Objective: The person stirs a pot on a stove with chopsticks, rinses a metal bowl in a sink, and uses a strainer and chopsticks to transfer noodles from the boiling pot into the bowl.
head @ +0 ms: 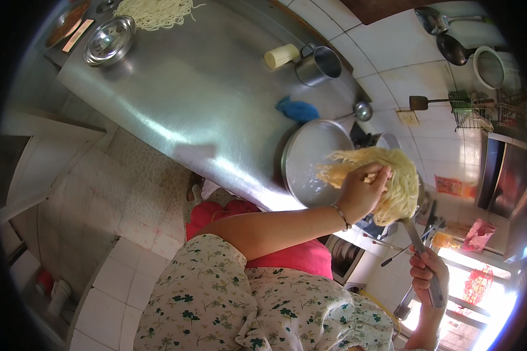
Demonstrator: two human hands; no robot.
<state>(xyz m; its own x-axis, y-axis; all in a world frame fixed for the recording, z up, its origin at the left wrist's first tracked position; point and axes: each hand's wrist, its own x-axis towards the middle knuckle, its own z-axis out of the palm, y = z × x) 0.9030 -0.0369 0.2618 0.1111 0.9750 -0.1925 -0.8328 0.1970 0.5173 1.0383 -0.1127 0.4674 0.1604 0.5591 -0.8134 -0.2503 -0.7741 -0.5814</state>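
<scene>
My left hand (363,191) is closed on chopsticks (369,177), whose ends are partly visible. It is against a mass of pale noodles (397,186) with loose strands trailing left. My right hand (428,274) grips a flat metal handle (415,234) that rises to the noodles' lower edge; what is at its far end is mostly hidden by them. Beneath the trailing strands stands a wide metal basin (294,160) with clear liquid. A metal ladle (362,111) rests by the basin's far rim, and a crumpled blue cloth (296,109) lies beside it.
On the steel counter (193,87) are a metal mug (318,66), a yellowish cylinder (281,56), a lidded metal bowl (109,41) and more noodles (156,12). Utensils, including a spatula (418,103), hang on the tiled wall. A stove area lies beyond my hands, partly hidden.
</scene>
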